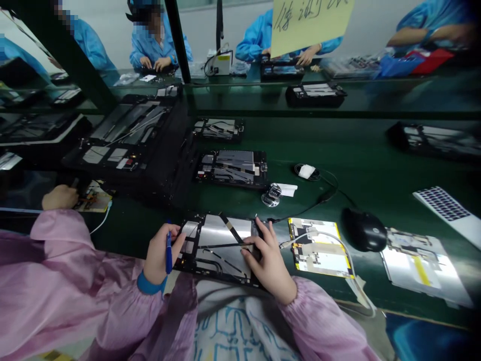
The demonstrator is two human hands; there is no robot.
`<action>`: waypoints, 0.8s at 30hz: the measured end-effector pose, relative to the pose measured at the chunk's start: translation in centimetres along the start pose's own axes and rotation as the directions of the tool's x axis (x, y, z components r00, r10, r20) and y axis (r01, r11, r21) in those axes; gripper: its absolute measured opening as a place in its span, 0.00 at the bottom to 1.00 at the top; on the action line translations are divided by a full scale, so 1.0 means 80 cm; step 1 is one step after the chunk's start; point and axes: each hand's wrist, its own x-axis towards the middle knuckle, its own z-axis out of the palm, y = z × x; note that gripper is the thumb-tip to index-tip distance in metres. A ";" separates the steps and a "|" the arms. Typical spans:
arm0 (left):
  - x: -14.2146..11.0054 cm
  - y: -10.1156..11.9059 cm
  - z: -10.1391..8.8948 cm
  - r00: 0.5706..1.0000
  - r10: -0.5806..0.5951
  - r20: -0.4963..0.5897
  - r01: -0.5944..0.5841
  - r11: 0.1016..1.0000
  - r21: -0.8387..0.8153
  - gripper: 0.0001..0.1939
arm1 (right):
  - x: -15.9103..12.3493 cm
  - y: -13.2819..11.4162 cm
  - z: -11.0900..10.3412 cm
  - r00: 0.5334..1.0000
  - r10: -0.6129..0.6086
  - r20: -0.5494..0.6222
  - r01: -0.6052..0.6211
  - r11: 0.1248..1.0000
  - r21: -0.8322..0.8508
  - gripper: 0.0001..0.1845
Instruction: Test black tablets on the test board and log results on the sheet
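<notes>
An opened tablet point(225, 231) lies before me, its metal inside and ribbon cables facing up. At its left end, my left hand point(160, 255) is closed with a blue pen-like tool point(169, 253) in it, thumb at the tablet's edge. My right hand point(268, 255) rests over the right end, fingers curled; thumb and forefinger meet at the end of a black ribbon cable point(221, 245). Whether the cable is pinched or pressed is partly hidden. Just right of that hand lies a yellow-edged battery point(323, 248) with a white cable point(347, 245) across it.
Stacked opened tablets point(128, 135) rise at the left, with another tablet point(233, 168) ahead. A black mouse point(364, 229), a coiled black cable point(307, 172) and a silver part point(424, 265) lie rightward. A co-worker's pink sleeve point(56, 260) is close at left. Co-workers sit opposite.
</notes>
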 end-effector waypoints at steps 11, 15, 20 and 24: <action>0.013 0.020 -0.006 1.000 -0.020 -0.002 0.020 0.998 -0.059 0.14 | 0.004 -0.007 -0.022 0.971 -0.207 0.119 0.204 0.978 0.043 0.04; 0.013 0.022 -0.014 0.999 0.036 0.024 -0.032 0.990 -0.138 0.15 | 0.011 -0.006 -0.060 0.887 -0.398 0.235 0.339 0.906 0.255 0.09; 0.013 0.030 -0.023 0.957 0.199 -0.212 -0.232 0.962 -0.144 0.14 | 0.029 -0.018 -0.118 0.723 -0.587 0.365 0.479 0.806 0.349 0.24; 0.006 0.041 -0.040 0.804 0.411 -0.430 -0.478 0.877 -0.055 0.16 | 0.043 -0.038 -0.151 0.694 -0.541 0.476 0.476 0.840 0.261 0.30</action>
